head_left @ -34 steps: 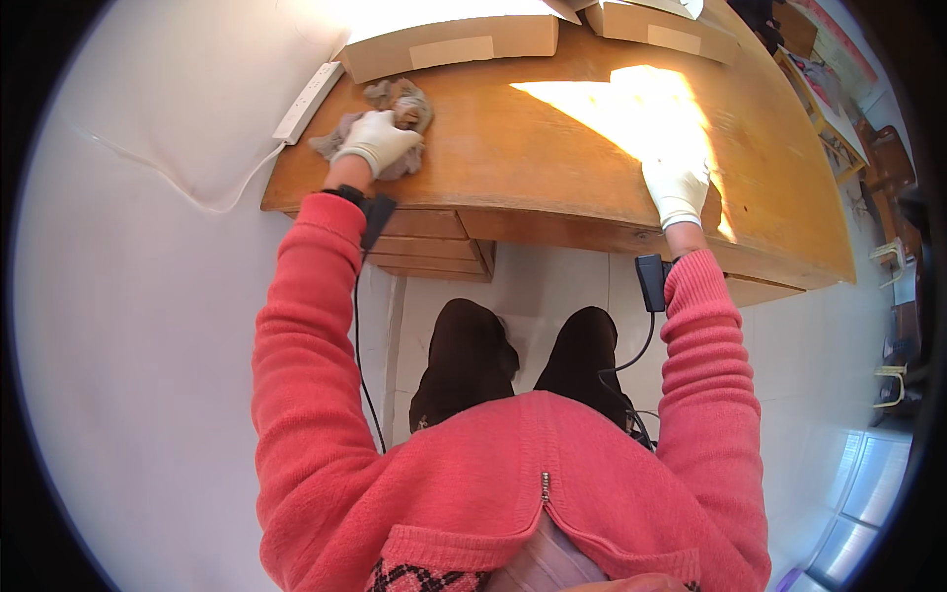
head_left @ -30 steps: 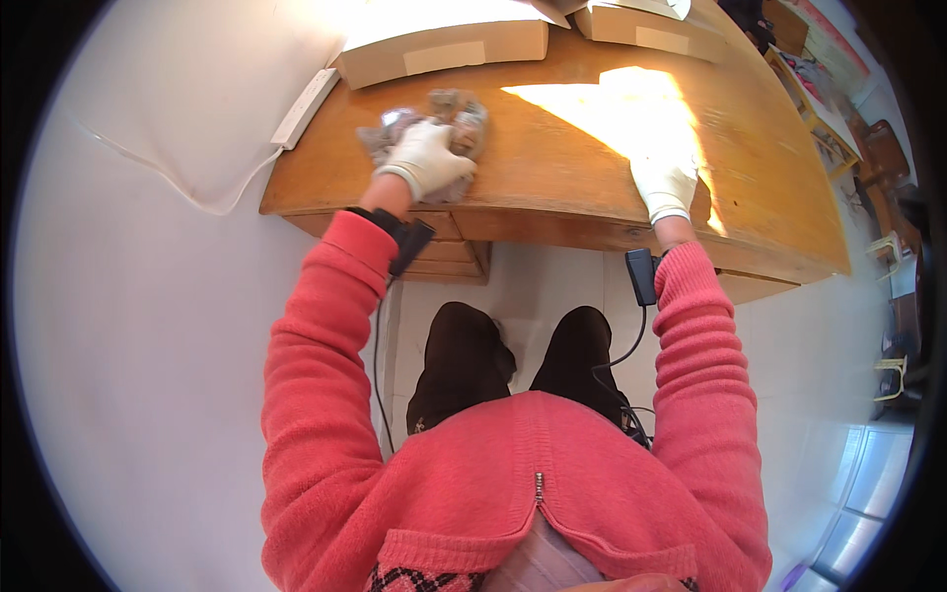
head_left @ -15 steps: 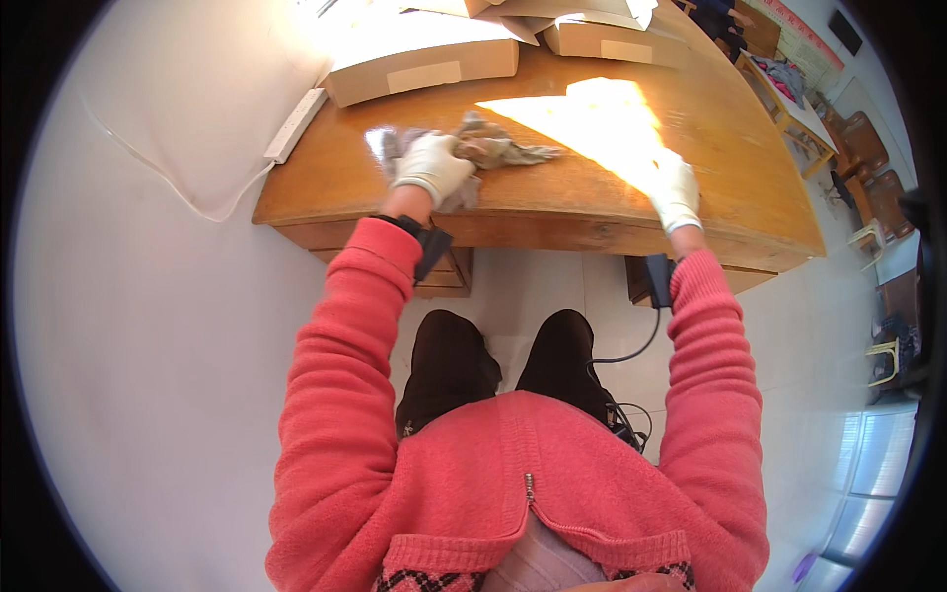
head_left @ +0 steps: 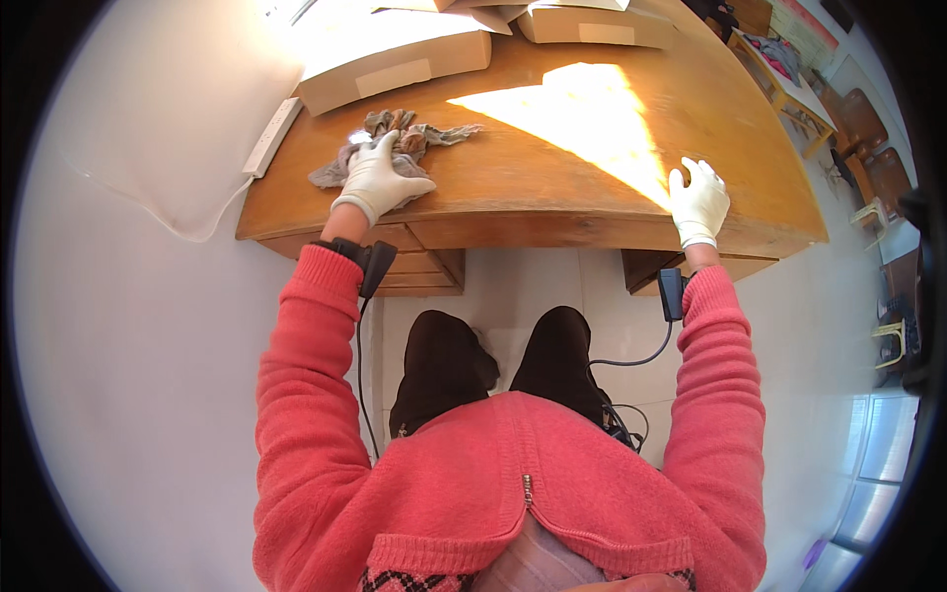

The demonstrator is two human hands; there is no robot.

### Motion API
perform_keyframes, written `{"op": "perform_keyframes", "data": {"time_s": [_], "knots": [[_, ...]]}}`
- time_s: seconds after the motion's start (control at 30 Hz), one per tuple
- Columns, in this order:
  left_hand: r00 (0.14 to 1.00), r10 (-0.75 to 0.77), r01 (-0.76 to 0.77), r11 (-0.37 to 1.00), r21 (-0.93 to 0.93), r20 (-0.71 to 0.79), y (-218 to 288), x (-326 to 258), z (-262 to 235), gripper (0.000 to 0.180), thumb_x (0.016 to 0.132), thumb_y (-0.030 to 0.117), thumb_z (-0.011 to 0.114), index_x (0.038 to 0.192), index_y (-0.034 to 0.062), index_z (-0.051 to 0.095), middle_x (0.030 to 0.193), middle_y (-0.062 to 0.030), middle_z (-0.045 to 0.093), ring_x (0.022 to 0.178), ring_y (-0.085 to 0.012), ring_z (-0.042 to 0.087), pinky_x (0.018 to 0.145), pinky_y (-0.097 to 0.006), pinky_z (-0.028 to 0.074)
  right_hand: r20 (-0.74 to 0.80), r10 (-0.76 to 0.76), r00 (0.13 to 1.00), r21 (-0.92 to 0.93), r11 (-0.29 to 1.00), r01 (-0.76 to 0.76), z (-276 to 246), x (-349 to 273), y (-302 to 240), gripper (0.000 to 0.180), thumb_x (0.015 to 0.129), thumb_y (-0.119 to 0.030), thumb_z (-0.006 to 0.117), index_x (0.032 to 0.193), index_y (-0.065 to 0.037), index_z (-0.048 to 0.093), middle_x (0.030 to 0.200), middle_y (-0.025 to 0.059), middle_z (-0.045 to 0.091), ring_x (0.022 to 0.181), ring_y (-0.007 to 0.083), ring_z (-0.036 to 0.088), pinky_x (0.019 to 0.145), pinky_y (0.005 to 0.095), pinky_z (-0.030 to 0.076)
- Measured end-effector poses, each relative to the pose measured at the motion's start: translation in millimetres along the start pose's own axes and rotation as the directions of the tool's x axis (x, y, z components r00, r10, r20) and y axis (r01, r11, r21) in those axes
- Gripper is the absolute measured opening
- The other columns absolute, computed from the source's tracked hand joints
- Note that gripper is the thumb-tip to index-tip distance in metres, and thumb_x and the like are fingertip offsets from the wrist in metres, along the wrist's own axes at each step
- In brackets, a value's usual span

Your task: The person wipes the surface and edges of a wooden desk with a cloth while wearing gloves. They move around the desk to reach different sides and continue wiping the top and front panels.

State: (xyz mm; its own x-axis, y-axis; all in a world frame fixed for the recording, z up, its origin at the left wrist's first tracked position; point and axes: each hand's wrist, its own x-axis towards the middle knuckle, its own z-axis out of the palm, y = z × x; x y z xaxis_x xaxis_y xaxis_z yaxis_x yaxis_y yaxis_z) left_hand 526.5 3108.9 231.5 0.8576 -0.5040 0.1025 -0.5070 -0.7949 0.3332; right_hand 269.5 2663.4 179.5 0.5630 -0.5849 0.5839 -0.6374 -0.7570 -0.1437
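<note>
A crumpled grey-brown rag (head_left: 410, 138) lies bunched on the left part of the wooden desk (head_left: 533, 183). My left hand (head_left: 373, 183), in a white glove, presses down on it, fingers over the cloth and thumb out to the right. Part of the rag is hidden under that palm. Far to the right, my right hand (head_left: 701, 200), also white-gloved, rests near the desk's front edge beside the bright sunlit patch. Its fingers are apart, slightly bent, and hold nothing.
Open cardboard boxes (head_left: 395, 74) stand along the desk's far side. A white power strip (head_left: 272, 138) with a cable lies by the wall at the left. Drawers (head_left: 424, 266) are below the desktop. Chairs (head_left: 856, 128) and another table (head_left: 794, 89) are at the far right.
My left hand has moved left with the rag, toward the desk's left end. My right hand has shifted slightly right and its fingers have spread. The view has shifted a little.
</note>
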Motion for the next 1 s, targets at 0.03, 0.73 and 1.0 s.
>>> {"op": "perform_keyframes", "data": {"time_s": [0.03, 0.73, 1.0], "knots": [[0.999, 0.041, -0.042, 0.999, 0.029, 0.017, 10, 7, 3, 0.115, 0.064, 0.055, 0.092, 0.159, 0.0074, 0.049, 0.149, -0.0313, 0.053, 0.146, -0.0465, 0.045, 0.123, -0.049, 0.035, -0.028, -0.011, 1.000, 0.015, 1.000, 0.011, -1, 0, -1, 0.038, 0.091, -0.038, 0.070, 0.119, -0.014, 0.080, 0.127, 0.0125, 0.074, 0.119, 0.0345, 0.068, 0.102, 0.0478, 0.053], [0.898, 0.414, -0.405, 0.910, -0.087, 0.148, 230, 262, 89, 0.076, 0.071, 0.042, 0.089, 0.139, 0.0117, 0.071, 0.133, -0.0116, 0.073, 0.118, -0.0262, 0.069, 0.103, -0.035, 0.052, -0.069, 0.008, 0.998, 0.144, 0.990, 0.002, -4, 1, -3, 0.038, 0.085, -0.032, 0.075, 0.114, -0.009, 0.079, 0.128, 0.0178, 0.072, 0.118, 0.0369, 0.066, 0.101, 0.0515, 0.051], [0.782, 0.595, -0.619, 0.776, 0.120, 0.186, 304, 267, 94, 0.064, 0.065, 0.050, 0.081, 0.123, 0.0226, 0.079, 0.115, -0.0089, 0.077, 0.113, -0.0307, 0.069, 0.094, -0.044, 0.057, -0.030, 0.053, 0.998, 0.155, 0.987, -0.048, -7, 1, -5, 0.038, 0.087, -0.031, 0.074, 0.117, -0.009, 0.080, 0.132, 0.0197, 0.072, 0.121, 0.0383, 0.066, 0.103, 0.0498, 0.051]]}}
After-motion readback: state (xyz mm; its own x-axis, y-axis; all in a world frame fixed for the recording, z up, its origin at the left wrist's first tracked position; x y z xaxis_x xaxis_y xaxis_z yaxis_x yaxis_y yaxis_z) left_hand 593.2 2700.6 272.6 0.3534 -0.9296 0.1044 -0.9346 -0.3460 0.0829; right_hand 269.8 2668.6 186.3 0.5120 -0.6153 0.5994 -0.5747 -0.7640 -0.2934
